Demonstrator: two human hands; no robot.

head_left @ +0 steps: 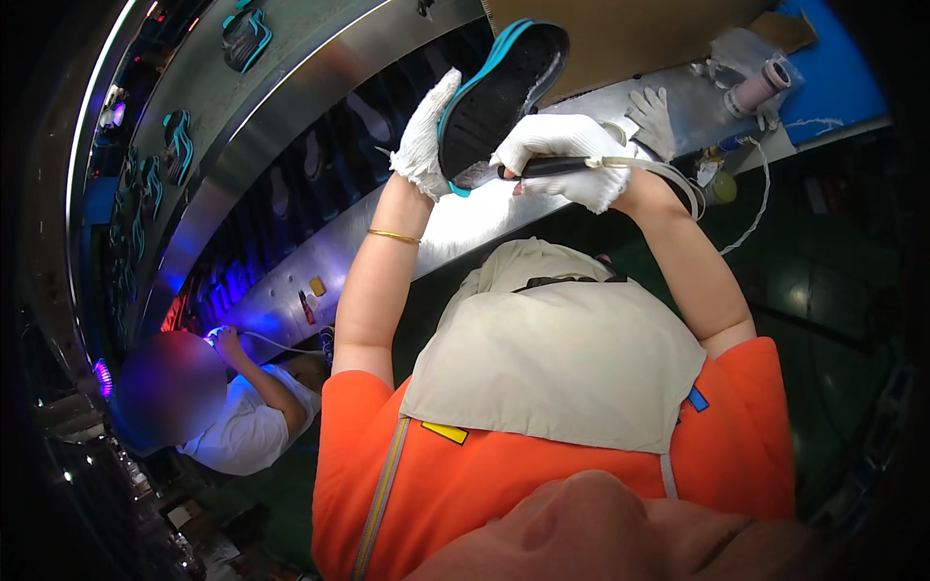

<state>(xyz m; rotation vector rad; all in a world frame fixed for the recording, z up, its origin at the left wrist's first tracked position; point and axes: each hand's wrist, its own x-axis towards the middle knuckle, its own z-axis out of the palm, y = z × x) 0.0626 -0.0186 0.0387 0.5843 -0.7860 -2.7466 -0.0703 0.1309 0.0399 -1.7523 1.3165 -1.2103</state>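
Left hand (424, 140): white knitted glove, fingers gripping the sole's turquoise edge. Right hand (572, 145): matching glove, fingers curled round a slim, smooth black-handled tool (557, 167) with a pale cable (668, 170). Shoe sole (504, 92): curved, matte black, turquoise-rimmed; tilted upward between the hands, lower end just beside the right fingers. Whether the tool's tip touches it cannot be made out. Beneath: metal bench (475, 221), brightly lit. Beyond the right hand: loose knitted glove (655, 121), flat; pinkish cylindrical roll (759, 89); brown cardboard (630, 39). Far left: grey conveyor belt (208, 107) carrying similar soles (177, 145).
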